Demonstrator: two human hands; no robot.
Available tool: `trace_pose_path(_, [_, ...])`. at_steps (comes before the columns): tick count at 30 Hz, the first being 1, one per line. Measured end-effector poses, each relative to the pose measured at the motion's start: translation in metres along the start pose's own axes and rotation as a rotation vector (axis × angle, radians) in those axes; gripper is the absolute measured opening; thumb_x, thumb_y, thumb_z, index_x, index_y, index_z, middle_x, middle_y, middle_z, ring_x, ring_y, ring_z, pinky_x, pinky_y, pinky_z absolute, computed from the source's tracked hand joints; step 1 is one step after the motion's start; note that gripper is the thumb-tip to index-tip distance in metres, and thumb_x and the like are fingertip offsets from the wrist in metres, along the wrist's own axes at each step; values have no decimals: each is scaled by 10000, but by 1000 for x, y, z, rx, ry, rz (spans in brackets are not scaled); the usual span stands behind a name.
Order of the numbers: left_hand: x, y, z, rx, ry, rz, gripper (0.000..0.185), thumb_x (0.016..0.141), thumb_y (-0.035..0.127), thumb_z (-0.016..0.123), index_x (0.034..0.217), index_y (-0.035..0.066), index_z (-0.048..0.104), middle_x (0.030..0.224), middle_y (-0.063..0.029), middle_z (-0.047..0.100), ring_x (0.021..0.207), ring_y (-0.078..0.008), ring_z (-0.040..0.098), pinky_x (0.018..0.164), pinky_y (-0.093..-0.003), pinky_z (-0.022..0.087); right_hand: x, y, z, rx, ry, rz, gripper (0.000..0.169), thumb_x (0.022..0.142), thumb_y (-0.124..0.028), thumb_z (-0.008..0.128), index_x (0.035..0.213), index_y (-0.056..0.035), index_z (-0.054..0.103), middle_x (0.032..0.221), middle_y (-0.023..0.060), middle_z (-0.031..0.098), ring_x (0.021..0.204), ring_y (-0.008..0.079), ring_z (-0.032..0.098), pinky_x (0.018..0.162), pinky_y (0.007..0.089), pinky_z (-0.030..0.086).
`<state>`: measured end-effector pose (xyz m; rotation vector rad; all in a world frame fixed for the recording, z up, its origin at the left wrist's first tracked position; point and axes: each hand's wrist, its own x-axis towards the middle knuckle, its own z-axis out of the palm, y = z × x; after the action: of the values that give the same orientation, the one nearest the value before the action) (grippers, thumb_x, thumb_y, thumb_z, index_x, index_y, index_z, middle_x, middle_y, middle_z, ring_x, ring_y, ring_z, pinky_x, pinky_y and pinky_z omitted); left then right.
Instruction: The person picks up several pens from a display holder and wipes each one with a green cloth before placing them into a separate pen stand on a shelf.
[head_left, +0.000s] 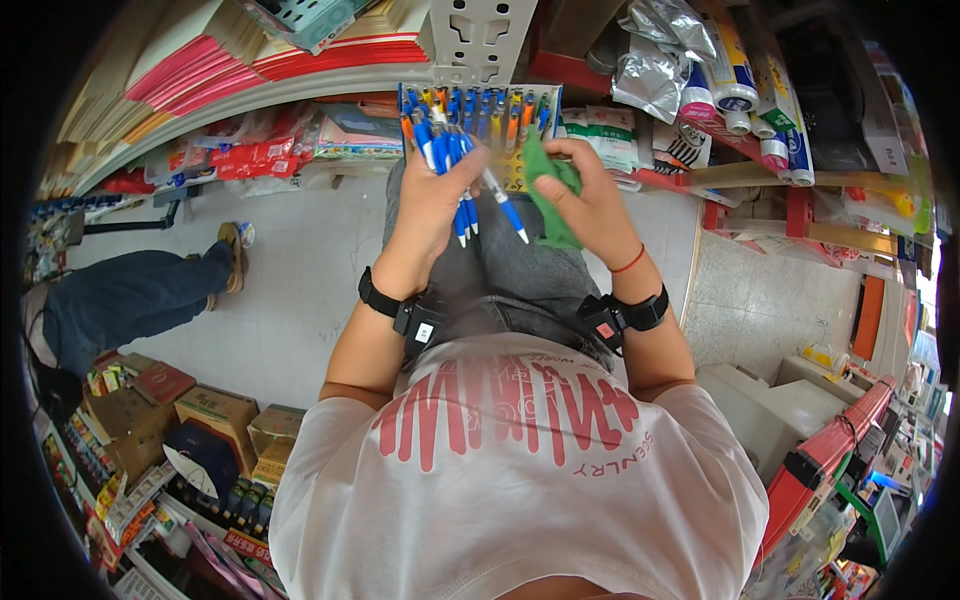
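Several blue-and-white ballpoint pens (444, 150) are bunched in my left hand (435, 187), their white tips pointing down toward my lap. One pen (506, 206) slants apart from the bunch, between my two hands. My right hand (589, 187) is closed around a green cloth (553, 196), which hangs below the fingers. Just beyond both hands stands a pen display box (556, 112), with rows of blue, orange and yellow pens (514, 120) upright in its holes. The box's near part is yellow with round holes, and my left hand hides some of it.
Shelves with stacked paper goods (195, 75) run along the far left. Tubes and foil packs (652, 75) crowd the shelf at right. Behind me on the left are cardboard boxes (214, 416). Another person's legs (142, 300) are at the left, on the pale floor (300, 285).
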<state>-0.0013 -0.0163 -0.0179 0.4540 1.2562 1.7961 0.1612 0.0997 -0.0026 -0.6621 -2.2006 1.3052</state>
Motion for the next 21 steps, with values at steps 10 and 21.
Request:
trace_pose_path(10, [5,2,-19,-101,85,-17,197,896,245,685,925,74,591,721,-14,591,603,-113,575,563,-249,488,0,24,-20,-389,-188,-135,221,833,-203,695,971,-39,643,827,89,611,805,241,601,743,327,479])
trace_pose_path(21, [6,-23,-1,202,-337,-366,569,834,106,680,1339,-3,442,1090,-105,624,785,-176,689,580,-251,503,44,34,4,-619,199,-106,273,808,-253,712,1006,-78,646,828,83,635,754,268,623,636,362,481])
